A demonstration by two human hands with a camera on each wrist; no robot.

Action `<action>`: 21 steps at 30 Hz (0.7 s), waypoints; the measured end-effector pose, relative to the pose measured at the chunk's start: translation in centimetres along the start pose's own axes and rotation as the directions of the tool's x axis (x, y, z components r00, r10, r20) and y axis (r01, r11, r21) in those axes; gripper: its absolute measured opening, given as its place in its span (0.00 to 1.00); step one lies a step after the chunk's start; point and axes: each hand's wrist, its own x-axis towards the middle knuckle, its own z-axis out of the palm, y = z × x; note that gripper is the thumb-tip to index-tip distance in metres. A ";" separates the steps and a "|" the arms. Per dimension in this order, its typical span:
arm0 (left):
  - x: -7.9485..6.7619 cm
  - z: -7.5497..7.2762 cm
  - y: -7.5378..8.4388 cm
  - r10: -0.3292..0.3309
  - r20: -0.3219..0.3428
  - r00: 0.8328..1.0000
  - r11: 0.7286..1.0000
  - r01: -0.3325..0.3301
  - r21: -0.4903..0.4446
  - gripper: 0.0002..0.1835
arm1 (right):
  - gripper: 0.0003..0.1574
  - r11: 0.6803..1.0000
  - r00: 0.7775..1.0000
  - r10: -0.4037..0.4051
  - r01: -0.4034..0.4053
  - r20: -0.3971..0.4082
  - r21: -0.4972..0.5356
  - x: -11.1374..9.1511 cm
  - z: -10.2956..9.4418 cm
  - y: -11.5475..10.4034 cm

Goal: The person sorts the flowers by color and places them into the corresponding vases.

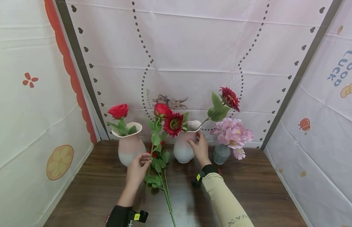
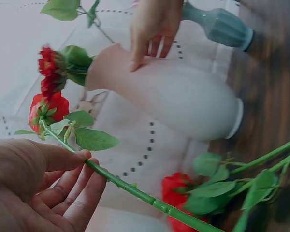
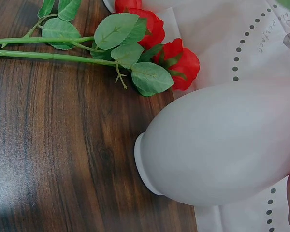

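My left hand (image 1: 137,170) pinches the green stem (image 2: 135,191) of a red rose (image 1: 162,109) between thumb and fingers. The rose stands upright, its bloom beside the middle vase's rim. With my right hand (image 1: 200,148) I hold the neck of that pink-and-white vase (image 1: 182,149), thumb on the front. Two dark red daisy-like flowers are in it: one flower (image 1: 174,124) leans left, the other flower (image 1: 229,98) leans right. In the right wrist view the vase's pale body (image 3: 222,145) fills much of the picture, and little of the hand shows.
More red roses (image 3: 183,65) lie on the brown wooden table (image 1: 249,183), stems towards me. At the left stands a similar vase (image 1: 131,146) with one red rose (image 1: 119,111). A small grey-blue vase (image 1: 221,154) with pink flowers (image 1: 232,134) stands right. Printed cloth (image 1: 198,44) hangs behind.
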 end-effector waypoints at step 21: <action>2.1 -6.0 5.1 0.204 -0.332 0.921 0.959 -0.256 -0.119 0.11 | 0.40 1.000 1.000 -0.020 0.020 -0.001 0.006 -0.1 -0.1 -0.2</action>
